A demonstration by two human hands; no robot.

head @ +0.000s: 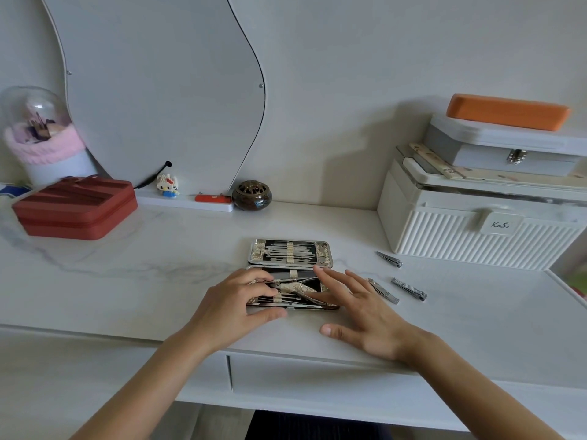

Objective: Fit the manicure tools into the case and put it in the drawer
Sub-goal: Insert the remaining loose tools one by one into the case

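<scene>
Bracing the open case (290,254), left hand (233,308) grips its edge; flat, empty right hand (359,308) lies nearer three loose clippers (409,289), angled rightward.

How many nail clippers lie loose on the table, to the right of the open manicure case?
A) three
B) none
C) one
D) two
A: three metal nail clippers lie outside the manicure case, one far near the white ribbed box, one close beside the right hand, and one farther right.
</scene>
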